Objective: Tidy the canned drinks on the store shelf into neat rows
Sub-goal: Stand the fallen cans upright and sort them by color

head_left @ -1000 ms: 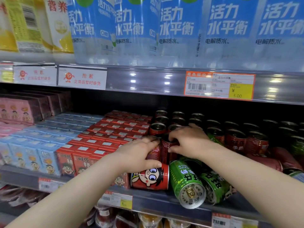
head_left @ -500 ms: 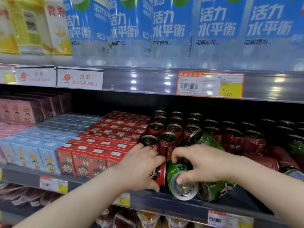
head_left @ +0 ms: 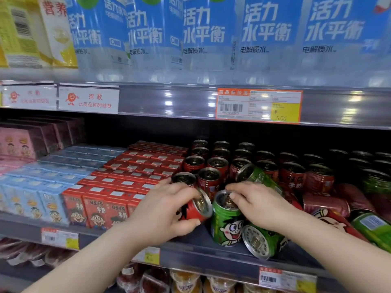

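Red can (head_left: 194,210), tilted at shelf (head_left: 211,254) front edge, clamped in left hand (head_left: 167,212); right hand (head_left: 260,206) grips top of upright green can (head_left: 226,225); step judged righting, next needs both seated in line.

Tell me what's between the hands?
In the head view, two cans: a tilted red can gripped by the left hand and an upright green can under the right hand.

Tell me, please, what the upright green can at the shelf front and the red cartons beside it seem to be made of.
Upright green can: metal, probably aluminium or tinplate; it has a silvery lid with a pull tab and a glossy printed wall. Red cartons: likely coated paperboard; they have flat faces, sharp folded edges and a silvery patch on each top.
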A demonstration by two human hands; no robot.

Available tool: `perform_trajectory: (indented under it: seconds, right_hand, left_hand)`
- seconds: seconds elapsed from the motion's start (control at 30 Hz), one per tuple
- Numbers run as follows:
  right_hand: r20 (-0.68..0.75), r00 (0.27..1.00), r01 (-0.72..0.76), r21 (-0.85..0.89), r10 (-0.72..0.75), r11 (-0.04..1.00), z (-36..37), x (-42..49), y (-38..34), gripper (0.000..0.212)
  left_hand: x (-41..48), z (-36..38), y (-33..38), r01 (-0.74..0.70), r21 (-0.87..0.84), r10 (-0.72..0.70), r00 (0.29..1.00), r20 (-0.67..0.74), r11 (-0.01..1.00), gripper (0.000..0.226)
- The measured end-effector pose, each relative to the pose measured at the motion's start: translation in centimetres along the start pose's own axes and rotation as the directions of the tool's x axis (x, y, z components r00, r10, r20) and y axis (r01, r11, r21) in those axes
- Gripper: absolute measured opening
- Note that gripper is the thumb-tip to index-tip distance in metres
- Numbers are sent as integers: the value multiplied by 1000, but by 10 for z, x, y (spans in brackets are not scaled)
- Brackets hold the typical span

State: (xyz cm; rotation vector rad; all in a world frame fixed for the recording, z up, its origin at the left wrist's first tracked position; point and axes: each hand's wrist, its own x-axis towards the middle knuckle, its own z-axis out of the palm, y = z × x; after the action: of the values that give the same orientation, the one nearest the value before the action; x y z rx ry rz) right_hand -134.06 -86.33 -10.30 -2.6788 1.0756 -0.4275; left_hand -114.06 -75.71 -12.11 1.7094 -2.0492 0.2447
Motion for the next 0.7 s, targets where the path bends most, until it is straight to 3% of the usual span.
perform_trajectory:
  seconds: [0.1,0.17,0.23,0.3,0.37,0.47,0.53,0.63,0.7]
  right_hand:
    - [-75,997,19,13,-18,1000,-6,-3,3,35]
    - [-224,975,15,25,-9,1000,-18,0,14,26]
    - [-279,958,-50,36,59,998,-32,7,32,22]
    - [-173,974,-149,7,148,989,-43,11,51,31]
    - [-65,984,-169,-20,167,985,-45,12,66,37]
    - [-47,998,-31,66,35,997,-48,2,69,17]
    - [114,989,86,96,-97,992,-52,-8,61,18]
    - [430,887,229,-94,-168,969,-49,-22,50,61]
    - [471,865,338,-290,-174,895,-35,-29,47,82]
  left_hand:
    - [0,-5,4,220,-149,-221,975,5,964,43]
    - [2,-2,2,216,-32,-214,975,61,976,46]
    - [3,-1,1,219,98,-229,967,114,971,53]
    - [3,-1,2,219,144,-235,966,105,965,56]
    - [4,2,5,144,202,-153,988,29,969,59]
    - [18,3,24,30,163,-31,1000,3,986,74]
    - [32,7,41,-79,112,69,994,87,991,81]
    - [51,20,58,-135,176,84,958,274,975,86]
    - [55,26,61,-150,223,71,942,327,963,82]
